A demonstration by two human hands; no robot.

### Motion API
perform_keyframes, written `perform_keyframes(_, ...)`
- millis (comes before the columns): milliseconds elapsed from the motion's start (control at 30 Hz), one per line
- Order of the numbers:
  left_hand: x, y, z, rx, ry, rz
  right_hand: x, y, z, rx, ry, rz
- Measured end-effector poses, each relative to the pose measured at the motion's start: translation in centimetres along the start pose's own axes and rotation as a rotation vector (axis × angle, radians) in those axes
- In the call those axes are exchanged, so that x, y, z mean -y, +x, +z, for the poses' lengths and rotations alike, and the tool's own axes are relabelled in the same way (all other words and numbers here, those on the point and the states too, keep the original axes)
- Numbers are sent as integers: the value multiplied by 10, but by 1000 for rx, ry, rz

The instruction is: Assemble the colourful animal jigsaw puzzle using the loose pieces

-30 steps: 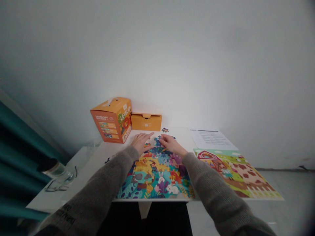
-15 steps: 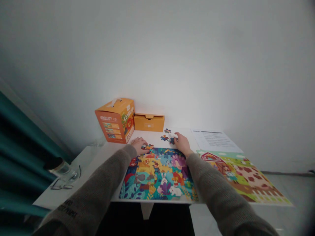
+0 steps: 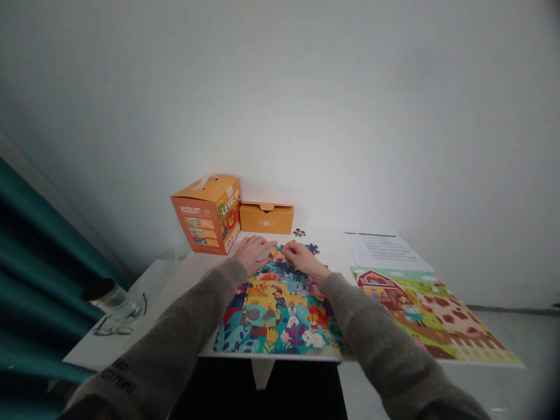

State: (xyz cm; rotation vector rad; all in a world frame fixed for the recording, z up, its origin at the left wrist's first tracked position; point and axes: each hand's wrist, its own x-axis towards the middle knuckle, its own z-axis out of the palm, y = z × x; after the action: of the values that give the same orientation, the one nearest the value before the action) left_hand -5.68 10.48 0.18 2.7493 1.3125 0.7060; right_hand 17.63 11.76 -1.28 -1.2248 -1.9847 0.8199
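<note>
A colourful animal jigsaw puzzle [image 3: 275, 315] lies largely assembled near the table's front edge. At its top edge, several joined puzzle pieces [image 3: 276, 254] sit between my two hands. My left hand [image 3: 252, 254] straddles their left side, thumb below and fingers stretched along the top, holding them by the edges. From the right, my right hand [image 3: 301, 258] pinches at the same spot, thumb and forefinger closed on a puzzle piece mostly hidden by the fingers. Behind the right hand lie a loose blue piece [image 3: 312, 248] and another loose piece [image 3: 299, 232].
An orange puzzle box [image 3: 205, 216] and a smaller orange box [image 3: 266, 219] stand against the wall. To the right lie a printed sheet [image 3: 385, 251] and a farm picture [image 3: 437, 318]. A lidded glass jar [image 3: 116, 303] and eyeglasses [image 3: 112, 331] are at the left.
My right hand has moved left from the loose pieces to the puzzle's top edge, now pinching a piece. My left hand has shifted slightly right and up, its fingers stretched further.
</note>
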Motion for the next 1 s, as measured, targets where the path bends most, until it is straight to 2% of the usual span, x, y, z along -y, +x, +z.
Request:
perform_keyframes(67, 2, -1, 2, 11, -12, -93, -8, 2, -4, -36, -10, 74)
perform_keyframes(167, 8, -5, 9, 102, -3, -177, -25, 6, -14, -130, -75, 185)
perform_keyframes(300, 13, -11, 18, 172, 20, -185, -41, 8, -27, -242, -182, 285)
perform_keyframes(433, 12, -13, 22, 195, 7, -164, -39, 4, -28, -318, -248, 274)
perform_keyframes(567, 9, -11, 23, 171, 9, -120, -20, -3, -11, -211, -239, 136)
perform_keyframes(767, 6, -10, 17, 50, 48, 33, 6, -5, 15, -13, -133, -17)
perform_keyframes(867, 5, -11, 15, -9, 25, 97, 9, -6, 17, 37, -49, -28)
perform_keyframes(1000, 2, -9, 16, -157, -227, 4, 12, -11, 10, 51, 68, -1)
